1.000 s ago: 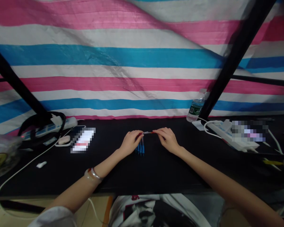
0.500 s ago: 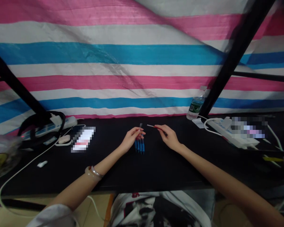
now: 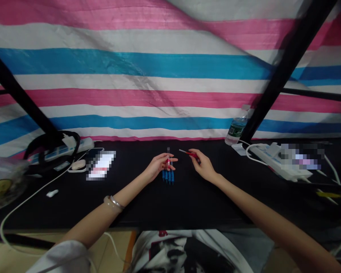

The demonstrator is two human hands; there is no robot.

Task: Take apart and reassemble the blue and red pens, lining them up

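Between its thumb and fingers, my left hand grips a small tube, red in its lower part with a clear top, held upright. Several blue pieces lie side by side on the black table just below that hand. My right hand is closed on a thin red stick with a pale tip pointing left towards the tube. The tip and the tube are apart. Part of the stick is hidden by the fingers.
A water bottle stands at the back right beside a black post. Farther right is a white power strip. On the left are a phone, an earphone case, a white earbud, cables and a plastic bag.
The red part of the tube now shows in my left hand, whose fingers are more spread. My right hand and the stick have shifted slightly right, and more red shows on the stick.
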